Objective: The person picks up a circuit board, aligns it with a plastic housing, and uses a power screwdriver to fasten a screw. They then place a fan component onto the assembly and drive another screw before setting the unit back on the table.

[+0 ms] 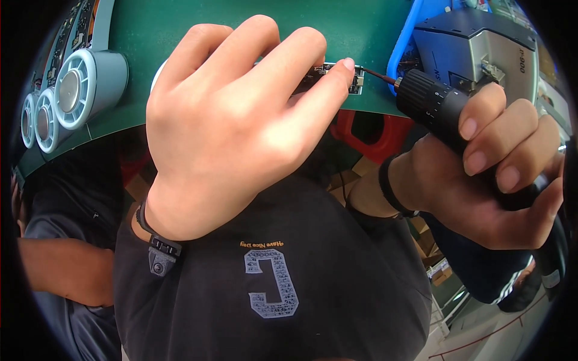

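My left hand is raised close to the camera, its fingers pinched on a small dark circuit board held at the edge of the green table. Most of the board is hidden behind the fingers. My right hand is wrapped around a black electric screwdriver. Its thin bit touches the board's right end. A black band circles each wrist.
Three pale blue round fan-like housings stand in a row at the table's left. A grey machine beside a blue tray sits at the upper right. Another person's arm is at lower left. A red object lies under the table.
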